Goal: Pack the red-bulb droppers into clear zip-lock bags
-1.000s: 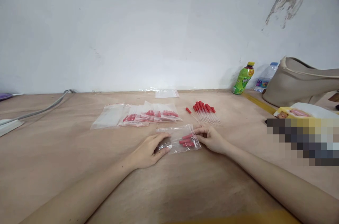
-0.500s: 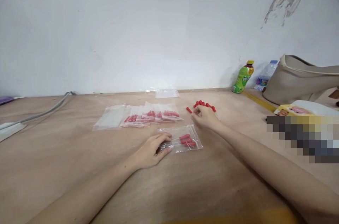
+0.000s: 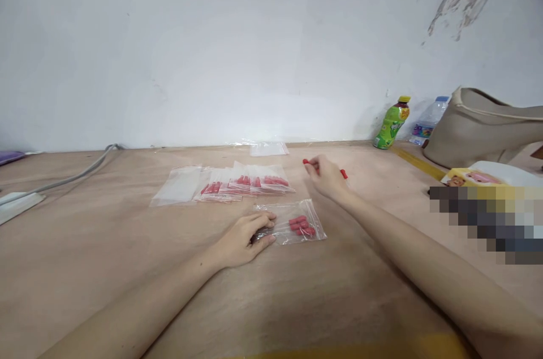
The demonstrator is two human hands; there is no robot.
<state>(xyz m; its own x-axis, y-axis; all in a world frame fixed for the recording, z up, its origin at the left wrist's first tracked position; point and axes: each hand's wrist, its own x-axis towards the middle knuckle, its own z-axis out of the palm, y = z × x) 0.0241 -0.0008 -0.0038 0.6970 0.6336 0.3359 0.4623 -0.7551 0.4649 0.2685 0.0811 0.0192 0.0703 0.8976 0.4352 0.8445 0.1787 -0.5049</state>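
My left hand (image 3: pixel 248 237) pinches the left end of a clear zip bag (image 3: pixel 292 226) lying on the wooden table (image 3: pixel 106 257); several red-capped droppers lie inside the bag. My right hand (image 3: pixel 326 177) reaches farther back, over the loose pile of red-capped droppers (image 3: pixel 343 173), and most of the pile is hidden under it. Its fingers are closed on one red-capped dropper (image 3: pixel 306 161), which sticks out to the left.
A row of filled zip bags (image 3: pixel 250 182) and an empty bag (image 3: pixel 176 189) lie behind my left hand. More empty bags (image 3: pixel 268 148) sit at the wall. A green bottle (image 3: pixel 392 122), a water bottle (image 3: pixel 428 119) and a beige bag (image 3: pixel 483 124) stand right; a grey cable (image 3: pixel 63 178) runs left.
My right hand left the bag's open end, moved back to the loose dropper pile and picked one dropper up. My left hand stayed on the bag.
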